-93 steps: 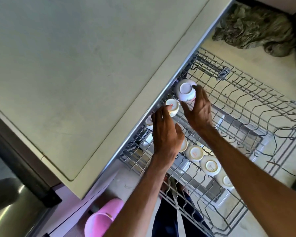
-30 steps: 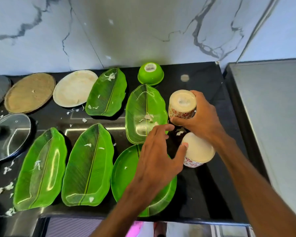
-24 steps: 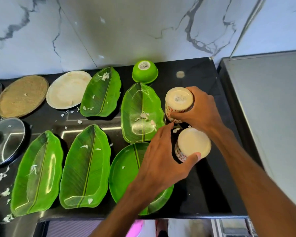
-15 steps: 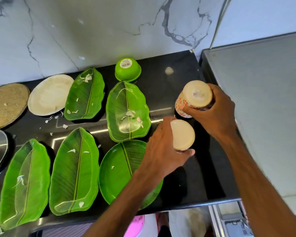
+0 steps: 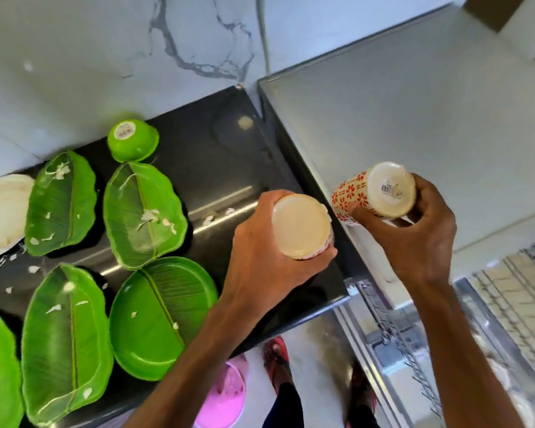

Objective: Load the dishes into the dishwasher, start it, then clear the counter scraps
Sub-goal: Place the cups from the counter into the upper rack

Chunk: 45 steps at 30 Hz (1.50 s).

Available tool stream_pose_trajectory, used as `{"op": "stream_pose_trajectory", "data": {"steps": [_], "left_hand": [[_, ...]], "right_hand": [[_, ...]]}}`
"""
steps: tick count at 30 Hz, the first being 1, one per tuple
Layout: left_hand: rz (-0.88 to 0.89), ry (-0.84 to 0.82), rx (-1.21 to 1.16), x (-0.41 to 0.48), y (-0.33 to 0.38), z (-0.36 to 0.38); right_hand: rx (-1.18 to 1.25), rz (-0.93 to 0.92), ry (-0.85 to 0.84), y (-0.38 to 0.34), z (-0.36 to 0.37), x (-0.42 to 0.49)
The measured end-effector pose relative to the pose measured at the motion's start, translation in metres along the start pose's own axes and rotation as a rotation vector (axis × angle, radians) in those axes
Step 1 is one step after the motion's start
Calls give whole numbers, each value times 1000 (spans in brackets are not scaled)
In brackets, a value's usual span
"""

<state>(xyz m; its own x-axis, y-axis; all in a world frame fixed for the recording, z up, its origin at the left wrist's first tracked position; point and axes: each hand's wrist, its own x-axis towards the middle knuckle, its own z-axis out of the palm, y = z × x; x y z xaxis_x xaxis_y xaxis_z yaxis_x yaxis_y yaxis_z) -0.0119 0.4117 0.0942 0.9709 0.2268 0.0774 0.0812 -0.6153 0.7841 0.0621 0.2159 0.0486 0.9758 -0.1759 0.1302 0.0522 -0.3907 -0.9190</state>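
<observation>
Grey appliance top (image 5: 414, 112) right of black counter (image 5: 217, 174), marble wall (image 5: 105, 57) behind. Green leaf plates (image 5: 65, 335) cover counter's left; green bowl (image 5: 133, 139) inverted at its back; white scraps (image 5: 209, 219) scattered. Left hand (image 5: 257, 261), fingers wrapped round cup (image 5: 300, 225), over counter's right edge; right hand (image 5: 414, 242) curled round floral cup (image 5: 386, 188) just past that edge.

The black tabletop (image 5: 217, 168) carries green leaf-shaped plates (image 5: 142, 214), a round green plate (image 5: 161, 316), an upturned green bowl (image 5: 133, 139) near the wall, a white plate (image 5: 0, 214) and scattered white scraps (image 5: 209, 220).

Red-flowered cream cups (image 5: 357, 196), green plates (image 5: 159, 316)
</observation>
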Motion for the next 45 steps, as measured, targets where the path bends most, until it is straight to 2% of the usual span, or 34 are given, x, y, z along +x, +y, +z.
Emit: {"op": "stream_pose_trajectory", "data": {"steps": [7, 17, 21, 25, 32, 35, 45], "left_hand": [[106, -193, -63, -8, 78, 69], [326, -470, 7, -64, 179, 236], [301, -576, 21, -89, 185, 300], [237, -648, 102, -103, 174, 353], [140, -615, 216, -113, 164, 412], [146, -623, 252, -114, 153, 428], [-73, -597, 210, -67, 107, 499]], "right_hand": [[63, 116, 252, 17, -100, -10], [-186, 244, 498, 123, -281, -42], [-263, 366, 532, 180, -327, -62], [-260, 419, 507, 232, -348, -77], [-248, 488, 380, 289, -359, -87], [-234, 522, 364, 303, -356, -84], [-272, 621, 377, 319, -331, -66]]}}
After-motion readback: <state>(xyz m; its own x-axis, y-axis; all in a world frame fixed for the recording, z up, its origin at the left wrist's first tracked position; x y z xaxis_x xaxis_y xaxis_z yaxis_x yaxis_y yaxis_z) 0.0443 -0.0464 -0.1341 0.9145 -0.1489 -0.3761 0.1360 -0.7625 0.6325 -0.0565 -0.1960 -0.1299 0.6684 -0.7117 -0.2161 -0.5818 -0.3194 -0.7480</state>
